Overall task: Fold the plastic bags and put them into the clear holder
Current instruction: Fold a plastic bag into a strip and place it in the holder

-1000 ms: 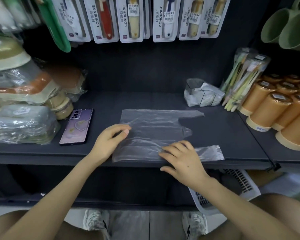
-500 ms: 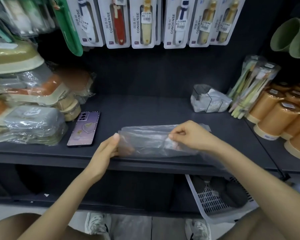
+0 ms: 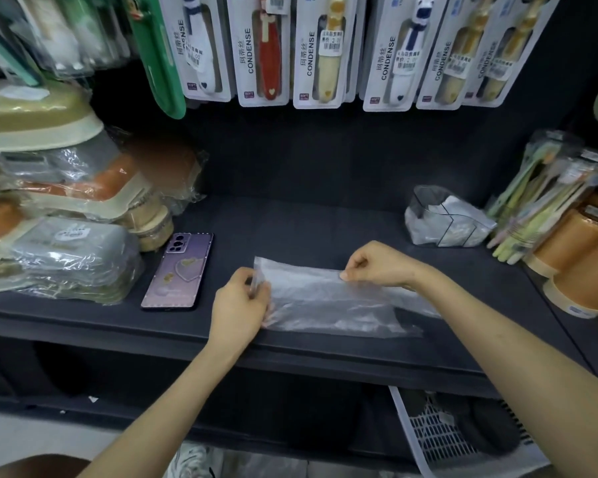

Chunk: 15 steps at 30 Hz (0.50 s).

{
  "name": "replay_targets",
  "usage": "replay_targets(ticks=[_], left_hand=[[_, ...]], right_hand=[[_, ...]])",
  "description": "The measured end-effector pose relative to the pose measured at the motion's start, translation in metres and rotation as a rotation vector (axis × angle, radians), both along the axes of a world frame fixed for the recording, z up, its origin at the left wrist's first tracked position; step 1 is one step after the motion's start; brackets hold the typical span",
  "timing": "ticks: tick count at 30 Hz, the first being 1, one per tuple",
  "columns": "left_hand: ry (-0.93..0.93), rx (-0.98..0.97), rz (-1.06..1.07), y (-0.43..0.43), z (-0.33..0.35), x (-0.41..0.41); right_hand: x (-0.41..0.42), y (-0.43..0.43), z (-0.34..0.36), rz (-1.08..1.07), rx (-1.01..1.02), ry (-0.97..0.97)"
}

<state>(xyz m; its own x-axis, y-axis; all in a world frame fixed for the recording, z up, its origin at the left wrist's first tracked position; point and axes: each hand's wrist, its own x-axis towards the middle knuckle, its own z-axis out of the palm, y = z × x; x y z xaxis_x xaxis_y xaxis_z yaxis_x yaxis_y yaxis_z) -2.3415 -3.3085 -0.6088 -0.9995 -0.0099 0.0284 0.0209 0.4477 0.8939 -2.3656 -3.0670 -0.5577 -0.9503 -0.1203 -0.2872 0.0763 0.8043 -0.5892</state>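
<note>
The bag (image 3: 328, 298) now lies folded once, your left hand (image 3: 239, 305) and right hand (image 3: 377, 263) pinching its edge; further folds and the holder (image 3: 442, 219) at two o'clock remain.

Dim shelf (image 3: 325, 219), even overhead light; glare on hanging blister packs (image 3: 325, 53); wide-angle bowing, soft corners.

Bag (image 3: 325, 301) between left hand (image 3: 239, 303), right hand (image 3: 377, 263)

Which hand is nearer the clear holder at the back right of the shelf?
Right. The right hand pinches the plastic bag at its top edge, in front and left of the clear holder; the left hand grips the bag's left end, farther left.
</note>
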Motion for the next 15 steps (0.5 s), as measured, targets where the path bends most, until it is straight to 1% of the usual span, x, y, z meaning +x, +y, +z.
replay_targets(ticks=[5,6,8,9,10,12,13,14,15], left_hand=[[-0.031,0.037,-0.004,-0.004,0.002,-0.006],[-0.014,0.001,0.004,-0.005,0.002,-0.008],[0.050,-0.131,0.030,-0.008,0.004,-0.009],[0.119,-0.224,0.046,-0.009,0.005,-0.009],[0.245,-0.336,0.050,-0.010,0.006,-0.009],[0.512,-0.546,-0.046,-0.009,0.004,-0.012],[0.609,-0.600,-0.134,-0.008,0.000,-0.014],[0.648,-0.619,-0.239,-0.006,-0.005,-0.017],[0.640,-0.628,-0.330,-0.003,-0.009,-0.019]], right_hand=[[-0.007,0.001,-0.011,-0.003,0.047,-0.006],[-0.009,0.001,-0.012,-0.004,0.053,-0.007],[-0.012,0.001,-0.013,-0.006,0.049,-0.013],[-0.013,0.002,-0.013,-0.004,0.045,-0.020],[-0.014,0.003,-0.013,0.000,0.045,-0.026],[-0.017,0.004,-0.012,0.012,0.043,-0.031],[-0.018,0.005,-0.011,0.014,0.037,-0.033],[-0.018,0.005,-0.010,0.011,0.028,-0.038],[-0.018,0.005,-0.010,0.008,0.020,-0.043]])
